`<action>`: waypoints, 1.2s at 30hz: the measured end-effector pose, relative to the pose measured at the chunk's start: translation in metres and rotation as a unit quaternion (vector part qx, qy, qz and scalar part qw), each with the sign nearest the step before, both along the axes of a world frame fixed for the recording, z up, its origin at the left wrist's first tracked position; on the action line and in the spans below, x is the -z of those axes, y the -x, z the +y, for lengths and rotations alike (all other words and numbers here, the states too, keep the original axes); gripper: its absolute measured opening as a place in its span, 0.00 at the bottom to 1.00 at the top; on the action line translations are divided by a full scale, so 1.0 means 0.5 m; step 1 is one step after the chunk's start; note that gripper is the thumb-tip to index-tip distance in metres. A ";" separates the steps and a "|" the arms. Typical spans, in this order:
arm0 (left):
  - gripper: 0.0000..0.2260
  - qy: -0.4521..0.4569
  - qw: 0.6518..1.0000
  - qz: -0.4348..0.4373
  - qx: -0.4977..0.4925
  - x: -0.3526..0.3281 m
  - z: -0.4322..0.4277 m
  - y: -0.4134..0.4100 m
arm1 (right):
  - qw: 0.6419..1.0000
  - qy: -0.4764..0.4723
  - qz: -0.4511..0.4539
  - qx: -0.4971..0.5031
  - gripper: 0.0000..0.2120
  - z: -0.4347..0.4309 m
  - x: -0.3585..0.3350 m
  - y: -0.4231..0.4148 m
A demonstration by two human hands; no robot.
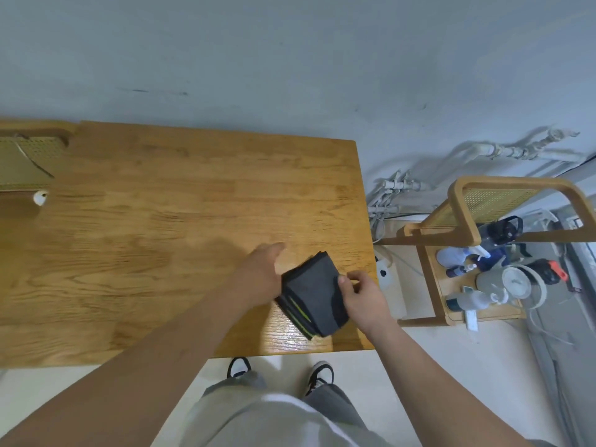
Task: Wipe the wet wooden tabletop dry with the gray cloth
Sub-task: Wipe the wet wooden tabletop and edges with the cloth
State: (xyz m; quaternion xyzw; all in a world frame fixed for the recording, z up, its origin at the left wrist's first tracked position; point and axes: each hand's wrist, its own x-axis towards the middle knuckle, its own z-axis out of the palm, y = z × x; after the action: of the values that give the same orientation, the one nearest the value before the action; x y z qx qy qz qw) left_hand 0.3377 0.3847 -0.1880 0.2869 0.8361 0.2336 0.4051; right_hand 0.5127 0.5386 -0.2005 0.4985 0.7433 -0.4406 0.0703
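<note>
Left hand (pixel 263 272) fingers hidden behind gray cloth (pixel 311 291), grip unclear, right hand (pixel 361 296) fingers pinching it

One gray cloth (pixel 311 293), one tabletop (pixel 161 221), two hands (pixel 263 269), two chairs (pixel 464 201), two shoes (pixel 239 366)

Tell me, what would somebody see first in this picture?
The folded gray cloth stands out, dark against the near right corner of the wooden tabletop. The left hand lies open along its left side, while the right hand pinches its right edge. Off to the right, a wooden chair has spray bottles crowded on its seat.
</note>
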 end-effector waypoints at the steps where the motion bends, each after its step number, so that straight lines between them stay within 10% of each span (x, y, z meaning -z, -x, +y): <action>1: 0.31 0.033 0.996 0.081 0.011 0.011 0.003 -0.001 | 1.000 -0.002 -0.016 0.014 0.20 0.003 0.011 -0.005; 9: 0.29 0.038 0.961 0.178 0.207 0.106 0.070 -0.183 | 0.993 -0.047 -0.084 -0.075 0.20 0.079 0.047 -0.068; 16: 0.31 0.104 0.941 0.258 0.190 0.213 0.071 -0.233 | 0.960 -0.086 -0.117 -0.241 0.28 0.157 0.084 -0.090; 27: 0.28 0.214 0.934 0.164 -0.235 0.214 0.063 -0.302 | 0.921 -0.097 -0.127 -0.356 0.26 0.197 0.112 -0.115; 36: 0.25 0.013 0.946 0.296 0.134 0.253 0.093 -0.402 | 0.918 -0.049 -0.140 -0.369 0.31 0.245 0.067 -0.092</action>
State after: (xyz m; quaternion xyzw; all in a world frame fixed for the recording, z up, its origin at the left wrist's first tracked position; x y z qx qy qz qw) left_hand 0.5389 0.4310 -0.3147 0.4473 0.8751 0.0703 0.1708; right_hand 0.5587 0.6610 -0.2339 0.2487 0.8776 -0.2719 0.3066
